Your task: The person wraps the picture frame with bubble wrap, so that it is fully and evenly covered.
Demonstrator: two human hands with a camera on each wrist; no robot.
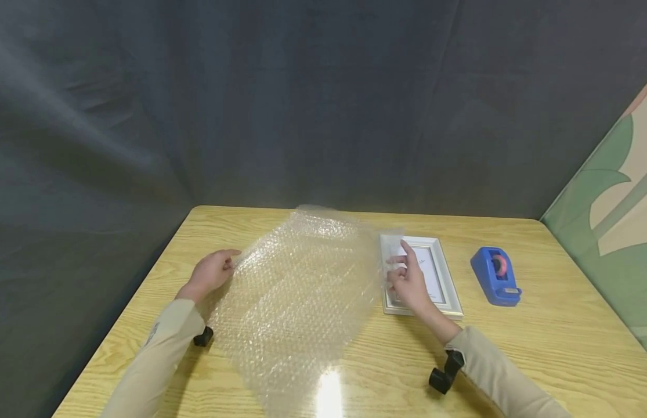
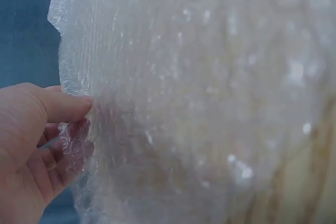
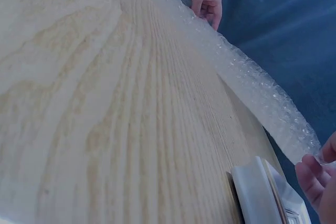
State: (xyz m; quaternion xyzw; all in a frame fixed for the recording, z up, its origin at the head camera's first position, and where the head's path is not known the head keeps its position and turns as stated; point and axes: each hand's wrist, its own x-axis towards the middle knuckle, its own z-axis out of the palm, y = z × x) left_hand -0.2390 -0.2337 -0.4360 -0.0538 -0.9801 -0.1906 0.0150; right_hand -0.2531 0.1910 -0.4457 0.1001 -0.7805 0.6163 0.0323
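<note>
A clear sheet of bubble wrap (image 1: 297, 290) spans the space between both hands over the table. My left hand (image 1: 210, 271) pinches its left edge; in the left wrist view the thumb and fingers (image 2: 79, 107) grip the crinkled border. On the other side my right hand (image 1: 409, 281) pinches the right edge, with the index finger extended, above a white picture frame (image 1: 443, 278). In the right wrist view the fingers (image 3: 312, 179) hold the sheet's corner beside the frame's moulding (image 3: 257, 192). The sheet's far right part overlaps the frame in the head view.
A blue tape dispenser (image 1: 495, 278) with a pink roll stands right of the picture frame. The wooden table (image 1: 553, 325) ends at a dark curtain (image 1: 323, 116) behind and at left. A patterned panel (image 1: 615, 232) borders the right side.
</note>
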